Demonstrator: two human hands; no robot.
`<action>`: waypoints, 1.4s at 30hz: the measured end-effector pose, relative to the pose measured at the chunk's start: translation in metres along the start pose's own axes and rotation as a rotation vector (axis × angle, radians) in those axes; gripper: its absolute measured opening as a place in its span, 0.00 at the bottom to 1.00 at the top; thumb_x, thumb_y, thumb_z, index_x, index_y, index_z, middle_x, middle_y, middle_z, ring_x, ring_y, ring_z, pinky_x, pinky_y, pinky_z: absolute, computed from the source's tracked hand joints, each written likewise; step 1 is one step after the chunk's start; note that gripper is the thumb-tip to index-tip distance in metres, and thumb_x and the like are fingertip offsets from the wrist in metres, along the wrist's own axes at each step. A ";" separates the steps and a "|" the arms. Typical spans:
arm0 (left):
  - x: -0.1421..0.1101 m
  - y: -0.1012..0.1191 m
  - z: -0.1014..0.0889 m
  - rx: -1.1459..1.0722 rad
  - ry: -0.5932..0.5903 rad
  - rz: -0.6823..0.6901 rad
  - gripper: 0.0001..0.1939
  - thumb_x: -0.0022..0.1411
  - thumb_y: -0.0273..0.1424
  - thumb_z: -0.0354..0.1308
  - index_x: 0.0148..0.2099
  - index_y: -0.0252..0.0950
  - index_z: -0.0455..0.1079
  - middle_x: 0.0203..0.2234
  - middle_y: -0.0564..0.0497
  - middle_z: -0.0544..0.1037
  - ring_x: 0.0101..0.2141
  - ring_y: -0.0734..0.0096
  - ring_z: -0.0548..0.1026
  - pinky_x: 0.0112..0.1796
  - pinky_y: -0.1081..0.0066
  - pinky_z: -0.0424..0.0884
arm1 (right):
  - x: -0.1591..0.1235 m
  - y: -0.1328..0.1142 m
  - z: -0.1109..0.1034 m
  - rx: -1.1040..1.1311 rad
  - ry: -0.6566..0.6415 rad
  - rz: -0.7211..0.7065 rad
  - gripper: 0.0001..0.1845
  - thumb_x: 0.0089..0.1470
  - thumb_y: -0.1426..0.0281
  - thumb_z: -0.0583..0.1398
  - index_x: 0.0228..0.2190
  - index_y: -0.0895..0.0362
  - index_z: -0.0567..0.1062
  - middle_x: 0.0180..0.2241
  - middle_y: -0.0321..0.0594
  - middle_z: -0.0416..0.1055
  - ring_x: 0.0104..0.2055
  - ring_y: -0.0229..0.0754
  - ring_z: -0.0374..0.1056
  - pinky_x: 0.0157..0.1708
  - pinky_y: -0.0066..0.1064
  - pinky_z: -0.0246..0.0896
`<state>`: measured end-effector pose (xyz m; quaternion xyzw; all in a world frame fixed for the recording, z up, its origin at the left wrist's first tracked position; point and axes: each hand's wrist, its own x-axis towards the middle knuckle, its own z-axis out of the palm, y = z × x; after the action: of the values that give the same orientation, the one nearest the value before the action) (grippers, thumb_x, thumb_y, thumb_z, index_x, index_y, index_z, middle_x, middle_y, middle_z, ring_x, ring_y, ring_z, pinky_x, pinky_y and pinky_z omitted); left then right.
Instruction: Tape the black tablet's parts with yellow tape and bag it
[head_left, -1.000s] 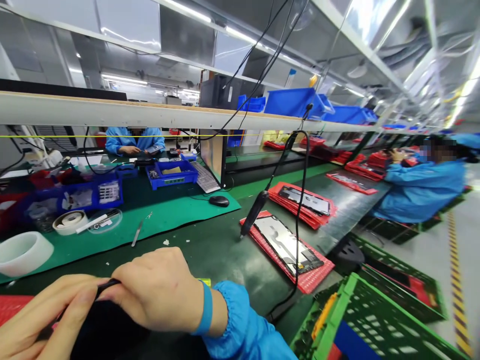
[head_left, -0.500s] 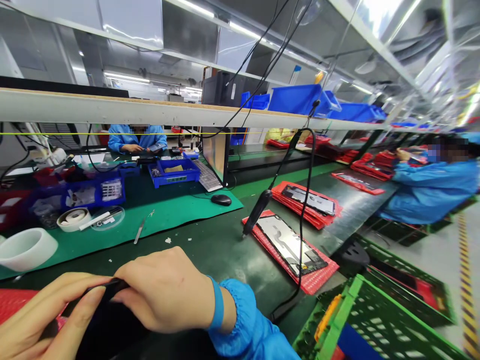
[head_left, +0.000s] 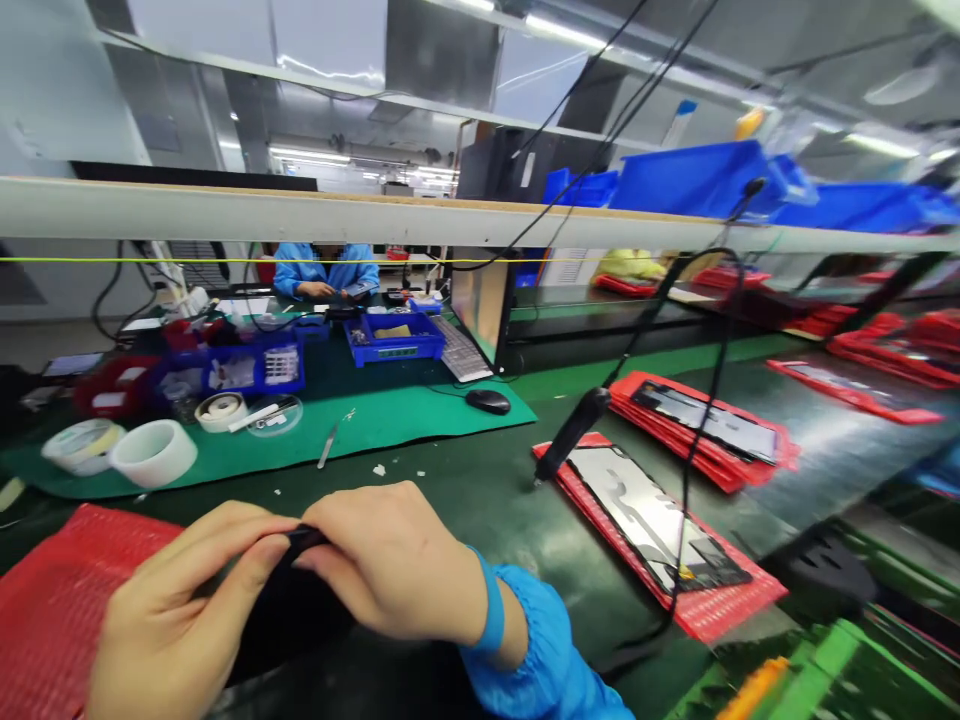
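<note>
My left hand (head_left: pixel 172 620) and my right hand (head_left: pixel 394 560) meet at the bottom of the view. Both pinch the top edge of a black flat part (head_left: pixel 289 605) that stands between them; most of it is hidden by the hands. It sits over a red mesh mat (head_left: pixel 52 590) at the lower left. My right wrist wears a blue band and a blue sleeve. A black electric screwdriver (head_left: pixel 574 432) hangs on its cable to the right, tip near a panel on a red tray (head_left: pixel 660 520).
Tape rolls (head_left: pixel 154 452), tweezers (head_left: pixel 327 446) and blue parts bins (head_left: pixel 394 338) lie on the green mat. A mouse (head_left: pixel 487 401) and keyboard sit behind. More red trays (head_left: pixel 705 425) line the belt at right. A person in blue (head_left: pixel 326 272) works opposite.
The view has swung left, so the tape rolls and red mat show more and the co-worker at right has left the view. My hands keep their pinch on the black part.
</note>
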<state>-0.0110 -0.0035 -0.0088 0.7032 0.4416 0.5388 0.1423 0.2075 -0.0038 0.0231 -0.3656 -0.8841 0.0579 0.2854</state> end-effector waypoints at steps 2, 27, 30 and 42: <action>0.003 0.009 0.002 -0.075 -0.064 0.020 0.05 0.68 0.35 0.67 0.41 0.42 0.84 0.36 0.53 0.85 0.35 0.69 0.84 0.37 0.79 0.81 | 0.000 0.002 0.001 0.053 0.022 0.001 0.09 0.73 0.64 0.57 0.42 0.54 0.75 0.36 0.36 0.80 0.36 0.40 0.75 0.32 0.30 0.58; -0.008 0.034 0.004 0.071 -0.096 0.214 0.14 0.70 0.20 0.60 0.52 0.40 0.79 0.34 0.51 0.82 0.35 0.70 0.81 0.37 0.74 0.77 | 0.003 0.002 0.013 0.373 0.319 -0.083 0.18 0.67 0.71 0.62 0.57 0.55 0.78 0.44 0.42 0.85 0.43 0.44 0.82 0.46 0.34 0.74; -0.008 0.035 0.004 0.075 -0.093 0.222 0.13 0.70 0.20 0.59 0.51 0.40 0.79 0.32 0.51 0.80 0.34 0.70 0.81 0.36 0.74 0.77 | 0.005 0.001 0.012 0.427 0.316 -0.105 0.14 0.67 0.72 0.61 0.52 0.56 0.81 0.39 0.41 0.85 0.37 0.41 0.81 0.40 0.31 0.74; -0.009 0.035 0.006 0.075 -0.097 0.244 0.14 0.69 0.18 0.59 0.50 0.40 0.78 0.34 0.51 0.80 0.35 0.70 0.80 0.38 0.74 0.77 | 0.007 0.000 0.012 0.482 0.337 -0.099 0.11 0.66 0.73 0.61 0.47 0.58 0.82 0.35 0.41 0.84 0.31 0.38 0.77 0.35 0.29 0.70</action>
<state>0.0109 -0.0291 0.0069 0.7815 0.3653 0.5008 0.0706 0.1968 0.0024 0.0165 -0.2480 -0.8019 0.1907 0.5091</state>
